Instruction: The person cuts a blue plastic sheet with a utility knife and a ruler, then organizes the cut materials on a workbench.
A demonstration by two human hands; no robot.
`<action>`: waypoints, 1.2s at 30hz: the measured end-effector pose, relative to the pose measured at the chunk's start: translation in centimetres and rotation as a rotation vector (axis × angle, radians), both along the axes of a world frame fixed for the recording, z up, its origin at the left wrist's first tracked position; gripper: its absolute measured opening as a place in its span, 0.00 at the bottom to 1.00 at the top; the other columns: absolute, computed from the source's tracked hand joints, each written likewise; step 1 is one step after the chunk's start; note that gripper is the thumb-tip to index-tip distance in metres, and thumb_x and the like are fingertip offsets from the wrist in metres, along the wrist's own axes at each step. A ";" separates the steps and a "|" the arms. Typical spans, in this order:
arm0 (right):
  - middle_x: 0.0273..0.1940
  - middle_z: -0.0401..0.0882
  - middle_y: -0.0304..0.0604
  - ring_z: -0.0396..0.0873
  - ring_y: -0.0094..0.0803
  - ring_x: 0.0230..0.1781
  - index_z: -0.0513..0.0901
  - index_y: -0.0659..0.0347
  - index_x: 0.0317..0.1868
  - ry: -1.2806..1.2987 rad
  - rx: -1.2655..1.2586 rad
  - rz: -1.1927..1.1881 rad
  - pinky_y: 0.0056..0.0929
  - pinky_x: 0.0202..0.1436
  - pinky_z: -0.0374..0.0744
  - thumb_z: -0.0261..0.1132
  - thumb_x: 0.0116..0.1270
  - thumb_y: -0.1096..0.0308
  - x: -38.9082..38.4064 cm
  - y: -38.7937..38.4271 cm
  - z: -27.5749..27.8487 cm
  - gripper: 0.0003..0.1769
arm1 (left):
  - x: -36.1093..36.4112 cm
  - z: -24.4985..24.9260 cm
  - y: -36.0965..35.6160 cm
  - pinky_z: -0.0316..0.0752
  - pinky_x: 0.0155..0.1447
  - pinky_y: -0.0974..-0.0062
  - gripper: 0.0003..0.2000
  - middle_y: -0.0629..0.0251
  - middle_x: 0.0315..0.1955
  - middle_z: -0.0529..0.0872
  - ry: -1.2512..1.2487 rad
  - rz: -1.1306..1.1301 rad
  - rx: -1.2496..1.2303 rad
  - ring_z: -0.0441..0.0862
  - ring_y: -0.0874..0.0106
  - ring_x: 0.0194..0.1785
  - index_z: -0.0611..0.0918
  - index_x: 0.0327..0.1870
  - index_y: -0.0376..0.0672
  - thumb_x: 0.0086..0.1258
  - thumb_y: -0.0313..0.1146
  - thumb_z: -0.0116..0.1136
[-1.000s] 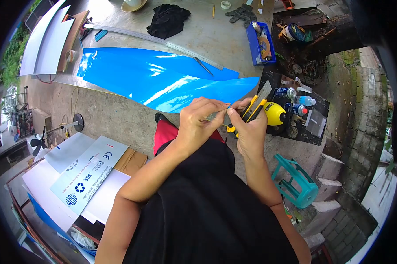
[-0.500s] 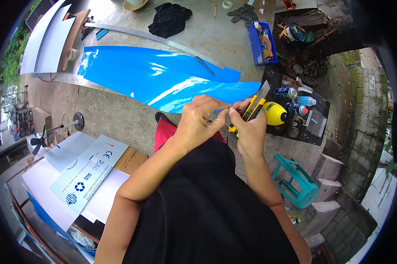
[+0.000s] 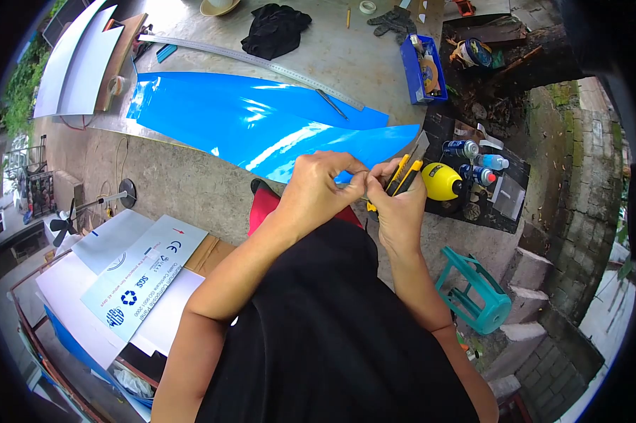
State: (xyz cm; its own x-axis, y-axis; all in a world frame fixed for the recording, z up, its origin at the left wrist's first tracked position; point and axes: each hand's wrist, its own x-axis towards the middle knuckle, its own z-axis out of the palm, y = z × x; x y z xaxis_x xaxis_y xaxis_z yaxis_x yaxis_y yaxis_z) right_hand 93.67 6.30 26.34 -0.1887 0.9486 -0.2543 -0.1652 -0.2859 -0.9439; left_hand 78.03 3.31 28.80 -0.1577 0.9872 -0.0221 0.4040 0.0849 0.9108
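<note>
Head view: two hands meet fingertip to fingertip at the near edge of a glossy blue sheet (image 3: 212, 113).
The left hand (image 3: 318, 190) pinches thumb to finger, anything between them too small to tell; the right hand (image 3: 401, 211) curls around a yellow-and-black utility knife (image 3: 405, 178), blade pointing away from the body. Beyond, the blue sheet lies on the table (image 3: 374, 70), a pen (image 3: 332, 104) resting on it, a metal ruler (image 3: 261, 63) along its far side, then a black cloth (image 3: 275, 32).

From here, the glossy, smooth blue sheet (image 3: 212, 116) shines beside the matt black crumpled cloth (image 3: 276, 31), near the plastic-looking blue rectangular bin (image 3: 412, 72) and metallic-looking long ruler (image 3: 261, 62).
</note>
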 end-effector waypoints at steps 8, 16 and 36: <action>0.37 0.83 0.39 0.77 0.17 0.33 0.73 0.59 0.44 0.005 -0.014 -0.008 0.19 0.37 0.76 0.70 0.61 0.88 -0.2 -0.3 0.2 0.19 | -0.4 0.1 -0.2 0.82 0.34 0.76 0.05 0.61 0.34 0.94 -0.066 0.000 -0.057 0.89 0.76 0.34 0.91 0.37 0.36 0.67 0.27 0.68; 0.39 0.82 0.40 0.79 0.20 0.35 0.73 0.58 0.44 0.072 -0.076 0.007 0.20 0.39 0.79 0.69 0.62 0.88 0.1 -0.4 0.3 0.19 | -0.8 -0.7 -0.4 0.80 0.35 0.76 0.06 0.61 0.36 0.94 -0.118 -0.019 -0.087 0.88 0.78 0.35 0.90 0.39 0.35 0.70 0.27 0.66; 0.42 0.80 0.39 0.80 0.23 0.43 0.76 0.58 0.45 0.231 -0.206 0.023 0.25 0.53 0.78 0.69 0.64 0.85 1.2 0.3 -0.7 0.16 | 0.7 -2.3 -1.5 0.80 0.58 0.71 0.08 0.59 0.46 0.90 -0.286 0.022 0.024 0.87 0.73 0.48 0.86 0.47 0.34 0.70 0.22 0.65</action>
